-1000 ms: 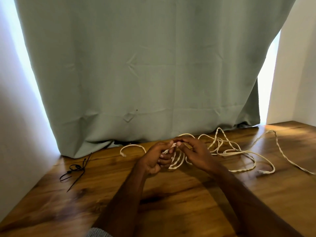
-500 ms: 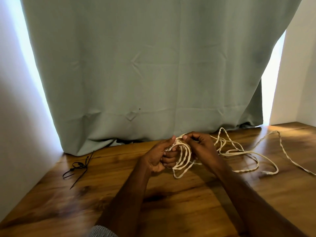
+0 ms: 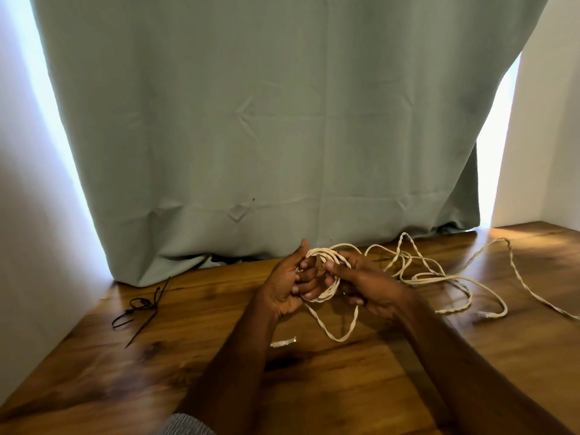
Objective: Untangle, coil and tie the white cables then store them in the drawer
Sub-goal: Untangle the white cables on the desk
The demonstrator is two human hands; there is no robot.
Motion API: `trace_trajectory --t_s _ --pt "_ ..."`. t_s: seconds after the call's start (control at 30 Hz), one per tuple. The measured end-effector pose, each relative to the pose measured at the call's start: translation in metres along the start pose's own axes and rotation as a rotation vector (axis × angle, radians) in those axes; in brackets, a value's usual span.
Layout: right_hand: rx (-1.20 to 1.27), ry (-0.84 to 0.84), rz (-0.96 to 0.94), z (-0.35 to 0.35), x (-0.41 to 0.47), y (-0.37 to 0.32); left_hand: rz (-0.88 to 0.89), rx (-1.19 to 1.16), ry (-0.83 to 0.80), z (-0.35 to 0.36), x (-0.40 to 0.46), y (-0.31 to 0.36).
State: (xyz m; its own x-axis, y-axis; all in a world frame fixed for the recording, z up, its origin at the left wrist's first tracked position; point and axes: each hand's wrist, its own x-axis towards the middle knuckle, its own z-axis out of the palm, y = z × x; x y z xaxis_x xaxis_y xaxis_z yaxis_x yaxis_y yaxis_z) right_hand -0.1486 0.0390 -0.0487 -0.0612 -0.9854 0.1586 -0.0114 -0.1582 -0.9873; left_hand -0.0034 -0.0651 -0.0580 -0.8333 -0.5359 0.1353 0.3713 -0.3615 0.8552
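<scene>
**Two hands winding a white cable into a coil over a wooden counter**

Both forearms reach forward from the near edge of the counter [image 3: 408,372] and meet above its middle. The left hand [image 3: 290,285] is turned palm inward, thumb pointing up, its fingers curled through a small coil of white cable [image 3: 326,277] and holding the loops together. The right hand [image 3: 367,285] faces it, thumb and forefinger pinching the coil's upper side, the other fingers curled beneath. One loop hangs from the coil down to the wood between the wrists. The loose, twisted remainder of the cable trails in tangled bends toward the far right corner and off the right edge. Near the far left corner lie black cable ties [image 3: 141,309], well apart from the hands. A grey-green curtain [image 3: 266,120] hangs along the far edge, its hem touching the counter.
</scene>
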Motion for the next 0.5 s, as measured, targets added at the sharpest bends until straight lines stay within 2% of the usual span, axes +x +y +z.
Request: trace_trajectory --t_s 0.23,0.4,0.5 --pt "-0.11 0.113 0.112 0.003 0.004 -0.005 -0.034 -0.007 -0.039 0.0 0.001 -0.008" --pt "0.098 0.072 0.148 -0.002 0.0 -0.001 -0.037 0.012 -0.042 0.004 0.0 -0.006" --pt "0.254 -0.023 0.127 -0.008 0.001 0.002 -0.02 0.024 0.006 0.005 0.001 -0.006"
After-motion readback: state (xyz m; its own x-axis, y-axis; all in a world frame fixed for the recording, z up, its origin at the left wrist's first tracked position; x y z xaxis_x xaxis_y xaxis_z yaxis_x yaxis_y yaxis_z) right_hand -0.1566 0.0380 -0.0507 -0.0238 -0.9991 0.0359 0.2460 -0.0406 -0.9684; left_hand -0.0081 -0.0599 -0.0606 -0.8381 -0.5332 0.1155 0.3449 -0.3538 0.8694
